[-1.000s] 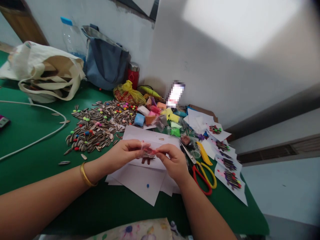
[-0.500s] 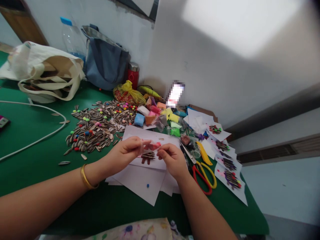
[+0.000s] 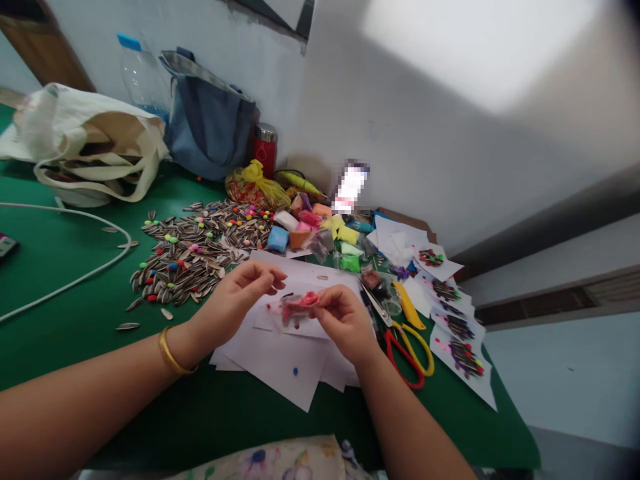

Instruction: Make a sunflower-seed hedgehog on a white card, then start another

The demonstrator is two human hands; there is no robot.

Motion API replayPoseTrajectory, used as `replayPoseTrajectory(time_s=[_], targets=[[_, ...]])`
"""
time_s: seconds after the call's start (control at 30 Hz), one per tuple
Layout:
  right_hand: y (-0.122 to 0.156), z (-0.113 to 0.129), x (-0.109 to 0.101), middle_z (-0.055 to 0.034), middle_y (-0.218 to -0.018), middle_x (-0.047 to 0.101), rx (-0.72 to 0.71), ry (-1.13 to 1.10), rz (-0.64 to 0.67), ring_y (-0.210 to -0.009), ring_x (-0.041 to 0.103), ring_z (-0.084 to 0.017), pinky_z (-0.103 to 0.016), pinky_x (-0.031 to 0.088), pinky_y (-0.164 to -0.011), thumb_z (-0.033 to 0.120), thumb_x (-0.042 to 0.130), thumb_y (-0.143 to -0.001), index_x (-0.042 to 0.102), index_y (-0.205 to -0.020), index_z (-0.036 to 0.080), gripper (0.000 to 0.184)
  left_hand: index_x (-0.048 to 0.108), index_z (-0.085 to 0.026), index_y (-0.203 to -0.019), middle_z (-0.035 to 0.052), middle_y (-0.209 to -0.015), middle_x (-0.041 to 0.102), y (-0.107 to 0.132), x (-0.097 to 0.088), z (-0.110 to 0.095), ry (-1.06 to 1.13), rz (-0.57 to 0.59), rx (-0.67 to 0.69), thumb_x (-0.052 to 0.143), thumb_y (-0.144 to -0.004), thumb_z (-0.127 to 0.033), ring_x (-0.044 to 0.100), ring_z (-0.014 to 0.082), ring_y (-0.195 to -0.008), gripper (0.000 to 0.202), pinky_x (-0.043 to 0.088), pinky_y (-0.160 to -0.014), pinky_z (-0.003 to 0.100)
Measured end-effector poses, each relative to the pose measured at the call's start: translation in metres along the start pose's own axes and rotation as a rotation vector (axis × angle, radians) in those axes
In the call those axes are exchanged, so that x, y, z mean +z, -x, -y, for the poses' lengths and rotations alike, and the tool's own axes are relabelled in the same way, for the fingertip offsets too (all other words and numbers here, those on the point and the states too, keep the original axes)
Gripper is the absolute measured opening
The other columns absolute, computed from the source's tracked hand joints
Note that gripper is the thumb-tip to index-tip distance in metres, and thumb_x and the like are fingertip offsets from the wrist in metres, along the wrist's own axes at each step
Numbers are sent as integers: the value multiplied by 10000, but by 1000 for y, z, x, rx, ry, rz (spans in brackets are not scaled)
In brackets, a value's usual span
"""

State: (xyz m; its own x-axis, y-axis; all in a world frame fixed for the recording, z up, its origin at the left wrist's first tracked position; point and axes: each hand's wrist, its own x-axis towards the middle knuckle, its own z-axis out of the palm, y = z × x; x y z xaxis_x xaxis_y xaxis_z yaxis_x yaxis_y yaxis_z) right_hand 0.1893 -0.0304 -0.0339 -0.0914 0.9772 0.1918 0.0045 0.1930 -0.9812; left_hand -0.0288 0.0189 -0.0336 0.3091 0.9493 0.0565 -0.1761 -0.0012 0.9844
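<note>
My right hand (image 3: 345,321) pinches one end of a small clear plastic packet of pink modelling clay (image 3: 299,301). The packet hangs over white paper sheets (image 3: 273,357) and partly hides a dark seed-and-clay picture there. To its left, my left hand (image 3: 243,288) is apart from the packet, with loosely bent fingers and nothing in them. A small blue bead (image 3: 295,371) lies on the front paper. Close to my right hand are scissors (image 3: 409,355) with one red and one yellow handle, and a yellow utility knife (image 3: 409,307).
Sunflower seeds (image 3: 187,257) with coloured beads spread at left. Wrapped clay packs (image 3: 320,230) are heaped at the back beside a blurred phone (image 3: 351,187). Finished seed pictures (image 3: 464,357) lie along the right edge. Bags (image 3: 213,127), a bottle (image 3: 143,83) and a red flask (image 3: 265,150) stand behind.
My left hand has let go of the packet and drawn up and left. The packet stays in my right hand, now hanging leftward from its fingers.
</note>
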Motion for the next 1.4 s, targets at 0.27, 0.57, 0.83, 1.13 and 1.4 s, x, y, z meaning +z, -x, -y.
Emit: replayPoseTrajectory(time_s=[0.27, 0.57, 0.83, 1.13, 1.4], targets=[[2, 0, 5, 0, -843, 626, 4, 100, 51, -755, 605, -132, -270, 507, -700, 192, 681, -818, 630, -930, 225, 127, 681, -156, -898, 44, -810, 702, 5, 11, -13, -77, 323, -270, 727, -803, -409, 646, 176, -722, 274, 526, -660, 303], [0, 3, 4, -4, -820, 668, 79, 66, 59, -695, 637, -127, -265, 510, -653, 259, 692, -842, 655, -913, 212, 93, 655, -168, -870, -4, -755, 650, 5, 11, -13, -188, 278, -145, 613, -900, -417, 604, 126, -678, 254, 497, -629, 247], [1, 0, 6, 6, -802, 678, 175, -29, 61, -707, 642, -136, -269, 515, -665, 282, 808, -731, 645, -913, 218, 252, 652, -167, -989, 14, -811, 664, 5, 13, -5, -62, 318, -144, 684, -846, -352, 623, 140, -694, 236, 544, -628, 279], [1, 5, 8, -10, -755, 697, 191, 4, 121, -695, 656, -157, -296, 536, -673, 408, 691, -857, 642, -851, 208, 205, 583, -179, -929, -11, -805, 650, 6, 15, -6, -15, 303, -72, 657, -872, -306, 647, 134, -722, 158, 541, -701, 293], [4, 14, 10, -51, -864, 674, -212, 628, 307, -819, 609, -183, -313, 452, -771, 251, 407, -1004, 655, -921, 205, 265, 561, -172, -906, -33, -720, 619, 9, 18, 1, -18, 331, -135, 655, -864, -304, 616, 114, -609, 167, 531, -597, 263]])
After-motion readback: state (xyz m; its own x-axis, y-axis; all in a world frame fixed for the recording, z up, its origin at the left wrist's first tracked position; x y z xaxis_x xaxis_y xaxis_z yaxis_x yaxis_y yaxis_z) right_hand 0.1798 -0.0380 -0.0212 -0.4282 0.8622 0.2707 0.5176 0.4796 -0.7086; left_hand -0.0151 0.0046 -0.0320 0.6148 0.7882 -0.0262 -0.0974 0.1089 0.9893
